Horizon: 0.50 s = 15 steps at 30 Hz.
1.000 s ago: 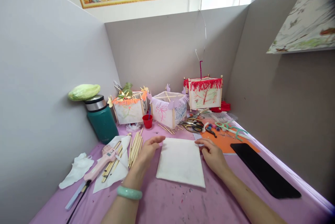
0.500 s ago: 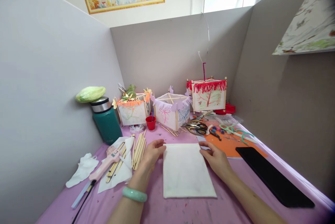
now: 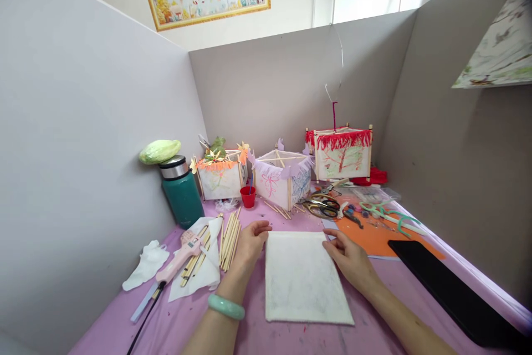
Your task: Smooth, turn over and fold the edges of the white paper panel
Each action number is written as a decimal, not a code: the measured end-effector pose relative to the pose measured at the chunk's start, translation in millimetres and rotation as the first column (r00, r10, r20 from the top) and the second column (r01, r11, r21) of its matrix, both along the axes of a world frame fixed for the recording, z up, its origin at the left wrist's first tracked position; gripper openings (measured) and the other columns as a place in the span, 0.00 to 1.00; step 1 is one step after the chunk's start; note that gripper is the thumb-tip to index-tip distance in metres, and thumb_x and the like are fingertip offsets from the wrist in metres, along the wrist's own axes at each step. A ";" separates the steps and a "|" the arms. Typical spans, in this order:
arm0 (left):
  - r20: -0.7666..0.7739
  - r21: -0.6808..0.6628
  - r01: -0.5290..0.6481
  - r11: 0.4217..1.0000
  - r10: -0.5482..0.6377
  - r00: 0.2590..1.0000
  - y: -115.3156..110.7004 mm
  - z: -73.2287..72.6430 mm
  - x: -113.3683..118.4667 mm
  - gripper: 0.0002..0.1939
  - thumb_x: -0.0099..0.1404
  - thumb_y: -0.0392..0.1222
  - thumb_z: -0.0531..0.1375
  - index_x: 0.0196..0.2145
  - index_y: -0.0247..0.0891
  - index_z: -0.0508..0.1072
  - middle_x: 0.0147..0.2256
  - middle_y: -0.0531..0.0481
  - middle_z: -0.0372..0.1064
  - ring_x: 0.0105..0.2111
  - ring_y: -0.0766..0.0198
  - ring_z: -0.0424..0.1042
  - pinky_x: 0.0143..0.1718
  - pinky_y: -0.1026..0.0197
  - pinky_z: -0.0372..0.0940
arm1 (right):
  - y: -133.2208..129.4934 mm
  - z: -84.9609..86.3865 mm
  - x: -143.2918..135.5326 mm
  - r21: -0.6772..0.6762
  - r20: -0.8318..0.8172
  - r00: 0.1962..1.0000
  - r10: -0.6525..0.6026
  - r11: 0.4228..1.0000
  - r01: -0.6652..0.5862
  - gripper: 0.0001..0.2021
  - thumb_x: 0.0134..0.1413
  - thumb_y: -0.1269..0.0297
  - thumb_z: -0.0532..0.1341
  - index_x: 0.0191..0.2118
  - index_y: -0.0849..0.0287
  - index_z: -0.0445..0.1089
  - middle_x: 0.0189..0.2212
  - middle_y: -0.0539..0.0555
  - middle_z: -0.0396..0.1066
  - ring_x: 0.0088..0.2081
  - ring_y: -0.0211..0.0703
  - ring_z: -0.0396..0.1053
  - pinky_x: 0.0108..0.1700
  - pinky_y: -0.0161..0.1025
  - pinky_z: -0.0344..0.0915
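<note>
A flat white rectangular panel [image 3: 307, 280], like cloth or paper over a thin frame, lies in front of me on the purple cloth. At its upper left corner, my left hand [image 3: 252, 241] pinches the edge, thumb and fingers close together. My right hand [image 3: 344, 252] has the upper right corner between thumb and fingers. A pale green bangle [image 3: 226, 307] circles my left wrist. Left of that hand lie thin wooden sticks [image 3: 230, 241] and a pink glue gun [image 3: 180, 261] resting on white paper.
Three decorated lanterns, an orange-trimmed one [image 3: 220, 180], a purple one [image 3: 278, 180] and a red-fringed one [image 3: 343, 158], stand along the back. A green bottle [image 3: 180, 194] is at left. Scissors [image 3: 322, 205], orange paper [image 3: 366, 238] and a black slab [image 3: 444, 294] lie right. Grey partitions [image 3: 299, 78] enclose the table.
My view has turned a little to the left, so everything sits further right in the picture. Both hands stay at the panel's upper corners.
</note>
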State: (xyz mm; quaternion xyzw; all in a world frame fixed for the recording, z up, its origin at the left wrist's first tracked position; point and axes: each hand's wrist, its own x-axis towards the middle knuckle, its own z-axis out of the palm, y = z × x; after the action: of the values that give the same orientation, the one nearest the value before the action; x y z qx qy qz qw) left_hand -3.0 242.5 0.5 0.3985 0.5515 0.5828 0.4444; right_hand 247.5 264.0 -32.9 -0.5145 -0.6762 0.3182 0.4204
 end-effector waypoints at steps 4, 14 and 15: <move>-0.037 0.000 0.007 1.000 -0.007 0.999 1.6 -0.4 -1.9 0.15 0.45 0.25 0.60 0.33 0.33 0.76 0.36 0.40 0.78 0.35 0.57 0.75 0.37 0.59 0.66 | 1.1 -0.2 0.1 0.021 0.072 0.997 -0.025 1.000 0.023 0.22 0.53 0.48 0.54 0.46 0.59 0.67 0.21 0.46 0.64 0.25 0.43 0.65 0.30 0.39 0.61; -0.061 -0.002 0.031 1.000 -0.031 0.998 5.5 -2.7 -1.7 0.17 0.40 0.24 0.59 0.29 0.36 0.77 0.32 0.44 0.78 0.34 0.55 0.76 0.46 0.51 0.66 | -1.7 4.8 -2.5 0.060 0.135 0.991 -0.017 0.998 0.009 0.18 0.53 0.53 0.54 0.43 0.58 0.70 0.25 0.50 0.71 0.28 0.45 0.70 0.34 0.40 0.63; -0.056 -0.002 0.035 0.999 -0.035 0.998 5.5 -2.3 -1.6 0.17 0.40 0.24 0.59 0.29 0.36 0.77 0.31 0.44 0.78 0.34 0.55 0.76 0.46 0.51 0.67 | -1.6 4.5 -2.5 0.063 0.140 0.990 -0.019 0.998 0.010 0.17 0.54 0.53 0.54 0.42 0.58 0.70 0.25 0.50 0.72 0.28 0.45 0.70 0.34 0.40 0.63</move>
State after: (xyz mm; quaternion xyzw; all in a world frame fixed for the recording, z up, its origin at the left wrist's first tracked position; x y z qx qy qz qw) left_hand -4.6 248.0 -1.8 0.4240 0.5569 0.5634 0.4390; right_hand 245.1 262.4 -28.3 -0.5272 -0.7098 0.2571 0.3899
